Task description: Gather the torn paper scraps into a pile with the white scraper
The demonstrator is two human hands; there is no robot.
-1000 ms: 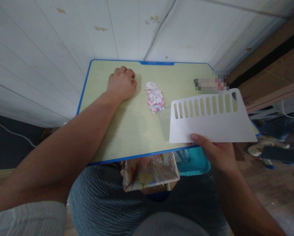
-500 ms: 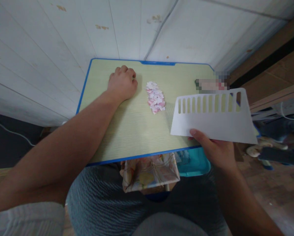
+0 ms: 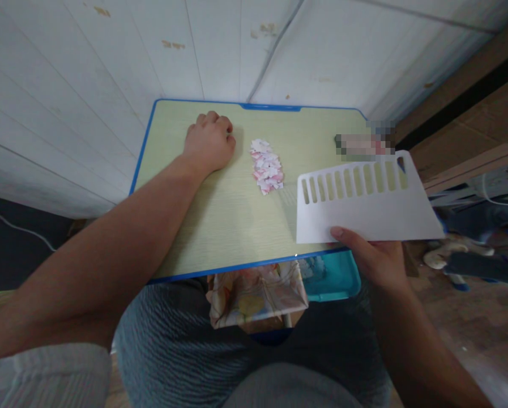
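My left hand (image 3: 210,140) rests on the folding table's pale top, fingers curled into a loose fist with nothing showing in them. To its right lies a small heap of torn paper scraps (image 3: 267,166), white and pink. My right hand (image 3: 375,258) grips a flat white slotted sheet (image 3: 364,218) by its near edge, thumb on top and fingers hidden below. A row of long slots runs along the sheet's far side. It is held tilted over the right part of the tabletop, apart from the scraps.
The small table (image 3: 220,226) has a blue rim and stands against a white panelled wall (image 3: 109,56). A blurred-out item (image 3: 364,144) lies at its back right. Below the front edge are a patterned fabric-lined box (image 3: 257,300) and a turquoise bin (image 3: 338,277). Cardboard boxes (image 3: 470,113) stand right.
The white slotted sheet has turned in my right hand, its left end dropping closer to the table's front edge. My left hand and the scraps stay put.
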